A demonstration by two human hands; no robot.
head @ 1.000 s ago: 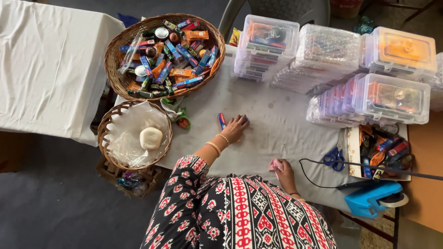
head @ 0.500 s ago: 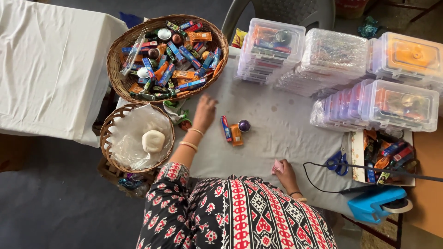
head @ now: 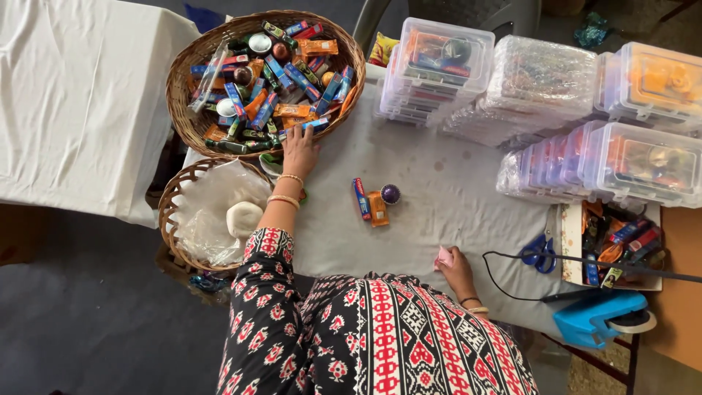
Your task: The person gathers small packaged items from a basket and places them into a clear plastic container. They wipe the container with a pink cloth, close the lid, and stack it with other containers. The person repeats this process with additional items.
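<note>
My left hand reaches to the near rim of a large wicker basket filled with several small colourful packets and tubes; its fingers rest among the items at the edge, and I cannot tell whether it grips one. My right hand lies on the grey cloth near my body, closed on a small pink piece. Between the hands, a blue tube, an orange packet and a dark purple ball lie together on the cloth.
A smaller wicker basket with clear plastic and a white round lump sits at the left. Stacked clear plastic boxes line the far and right side. Blue scissors, a tray of small items, a black cable and a blue tool lie at right.
My left hand has left the three small items on the cloth and moved up and left to the big basket. My right hand has stayed in place.
</note>
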